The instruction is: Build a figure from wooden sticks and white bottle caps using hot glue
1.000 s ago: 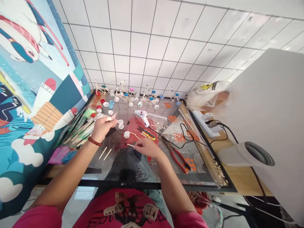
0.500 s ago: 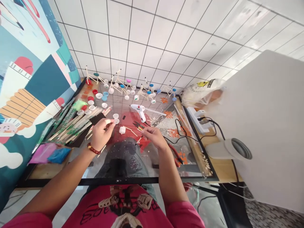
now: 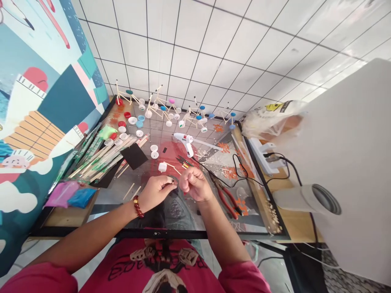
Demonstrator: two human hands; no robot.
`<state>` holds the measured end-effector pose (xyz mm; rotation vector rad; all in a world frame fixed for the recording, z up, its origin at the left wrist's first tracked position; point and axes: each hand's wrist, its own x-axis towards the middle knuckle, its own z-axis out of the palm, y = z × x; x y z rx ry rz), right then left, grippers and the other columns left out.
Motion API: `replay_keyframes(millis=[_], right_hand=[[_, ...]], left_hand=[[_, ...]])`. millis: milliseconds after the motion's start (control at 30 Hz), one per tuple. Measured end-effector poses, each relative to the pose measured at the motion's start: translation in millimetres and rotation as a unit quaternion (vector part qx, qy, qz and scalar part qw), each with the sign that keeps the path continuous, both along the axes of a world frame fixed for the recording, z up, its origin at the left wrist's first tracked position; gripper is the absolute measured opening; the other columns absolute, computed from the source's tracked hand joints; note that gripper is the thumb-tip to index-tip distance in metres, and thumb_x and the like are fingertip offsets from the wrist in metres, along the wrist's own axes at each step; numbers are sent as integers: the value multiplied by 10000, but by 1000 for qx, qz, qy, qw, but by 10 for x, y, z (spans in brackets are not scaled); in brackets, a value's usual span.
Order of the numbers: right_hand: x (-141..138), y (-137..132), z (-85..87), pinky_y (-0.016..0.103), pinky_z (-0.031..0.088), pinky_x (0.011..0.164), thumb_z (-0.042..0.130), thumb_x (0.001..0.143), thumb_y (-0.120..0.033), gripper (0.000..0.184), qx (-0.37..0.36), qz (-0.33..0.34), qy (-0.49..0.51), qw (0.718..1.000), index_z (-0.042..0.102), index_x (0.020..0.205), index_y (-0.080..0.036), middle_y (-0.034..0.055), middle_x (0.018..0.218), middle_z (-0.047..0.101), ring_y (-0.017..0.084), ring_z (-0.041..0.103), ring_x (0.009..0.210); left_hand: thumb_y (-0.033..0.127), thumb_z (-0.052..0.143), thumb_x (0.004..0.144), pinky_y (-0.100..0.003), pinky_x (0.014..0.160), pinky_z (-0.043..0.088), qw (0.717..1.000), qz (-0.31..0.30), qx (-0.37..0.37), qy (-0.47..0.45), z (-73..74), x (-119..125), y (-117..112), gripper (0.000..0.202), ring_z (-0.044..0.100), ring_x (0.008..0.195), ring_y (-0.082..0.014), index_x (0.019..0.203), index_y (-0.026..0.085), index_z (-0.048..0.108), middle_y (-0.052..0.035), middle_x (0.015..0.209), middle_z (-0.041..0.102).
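Note:
My left hand (image 3: 155, 193) and my right hand (image 3: 195, 185) are close together above a glass tabletop (image 3: 122, 219). The left fingertips pinch a small pale piece (image 3: 171, 182), too small to identify. My right fingers are curled beside it, and whatever they hold is hidden. A white bottle cap (image 3: 162, 167) and loose wooden sticks (image 3: 172, 169) lie just beyond my hands. Farther up stands a white glue gun (image 3: 185, 142). Red-handled pliers (image 3: 227, 201) lie to my right.
Small stick-and-cap bicycle models (image 3: 160, 106) line the far edge. Coloured caps, a black square (image 3: 134, 156) and bundled craft sticks (image 3: 97, 160) lie left. A power strip (image 3: 264, 156), plastic bag (image 3: 270, 124) and white panel (image 3: 345, 134) stand right.
My left hand has moved from near the white caps down and right, towards my right hand. The two hands now meet in front of me, and the black square is uncovered.

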<state>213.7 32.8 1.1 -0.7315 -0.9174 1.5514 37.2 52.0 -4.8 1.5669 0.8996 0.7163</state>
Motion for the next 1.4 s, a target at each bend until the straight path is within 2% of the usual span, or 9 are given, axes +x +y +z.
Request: replay_keyframes(millis=[133,233,333,467,667,867,1100,1300,1400], right_hand=[[222,-19,37,156,224,309,838,719,-532,455,43,-58,99,992,523,611,-221,-131,352,335,35,215,302],[415,-37,-29,138,155,281,814,754,-498,455,119,-34,189,974,517,550,-220,-160,261,217,16,126,250],[497,-57,-127,147,159,302,816,730,-508,455,154,-9,239,959,527,527,-222,-166,236,196,4,107,245],[463,-60,-162,181,145,327,882,598,-516,440,116,-49,222,967,545,536,-239,-168,253,182,10,74,275],[401,-15,-92,208,204,383,830,691,-400,252,96,-30,222,970,613,673,-273,-145,335,240,52,97,333],[425,-46,-134,207,181,385,819,672,-438,337,105,-13,201,974,544,603,-255,-147,306,188,48,78,324],[452,-83,-144,235,222,414,819,589,-490,516,85,-16,182,980,409,401,-239,-103,298,122,74,176,358],[559,-63,-255,245,297,458,789,663,-523,488,197,154,220,943,519,354,-260,-77,274,238,67,264,344],[724,-109,-213,253,348,500,759,639,-685,548,185,250,68,948,535,382,-255,-57,333,324,83,361,390]], left_hand=[[437,798,730,-267,612,542,968,56,-214,-119,83,-140,196,310,656,690,-163,861,158,760,-70,799,734],[422,865,655,-249,605,537,954,78,-253,-143,142,-244,330,393,643,686,-142,920,147,775,-62,793,712],[387,878,643,-252,582,528,963,64,-234,-115,164,-319,402,440,616,633,-121,998,153,767,-45,794,698],[314,859,643,-255,507,487,984,2,-176,-13,150,-417,477,432,586,525,-119,1028,159,739,11,661,637],[309,773,692,-265,502,505,987,-68,-79,125,150,-537,558,288,644,536,-166,941,166,751,-20,623,695],[401,655,837,-230,526,509,991,85,2,99,228,-547,583,264,633,562,-141,701,179,698,-29,611,679],[422,632,883,-223,486,480,968,248,19,-36,121,-553,659,417,599,528,-121,551,173,592,-34,587,639],[364,710,814,-240,549,534,951,292,85,-53,87,-516,647,201,623,597,-125,722,187,692,-21,722,695],[359,742,772,-260,589,561,954,286,83,-22,69,-499,628,187,655,619,-146,855,194,715,-7,713,701]])
